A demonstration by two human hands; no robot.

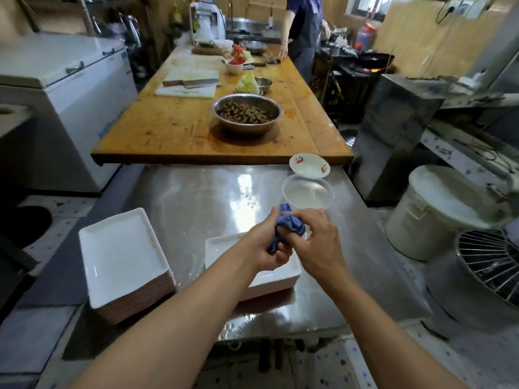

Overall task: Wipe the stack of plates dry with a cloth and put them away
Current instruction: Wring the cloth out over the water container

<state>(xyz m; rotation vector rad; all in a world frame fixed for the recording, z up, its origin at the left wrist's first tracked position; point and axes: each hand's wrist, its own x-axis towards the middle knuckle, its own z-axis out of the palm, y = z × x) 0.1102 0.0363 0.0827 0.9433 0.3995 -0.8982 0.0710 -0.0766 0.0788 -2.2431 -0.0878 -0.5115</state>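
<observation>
A working kitchen is seen, with a shiny stainless steel table (196,197) in the foreground and a long wooden worktop (174,127) butted against its far edge. Above the steel surface, a crumpled blue cloth (289,227) is gripped between both hands: the left hand (266,248) is curled round its lower part, and the right hand (317,234) is closed over its upper bunch, fingers bent. Directly beneath the hands a single white rectangular plate (269,279) is lying flat on the steel, partly hidden by the wrists. To the left, well apart from the hands, a tall stack of white rectangular plates with brown edges (123,262) is standing near the table's corner. Just beyond the hands a clear round plastic container (307,192) is placed, with a small white dish with red motifs (309,164) behind it. On the wood a steel bowl of brown pieces (247,113) is set.
</observation>
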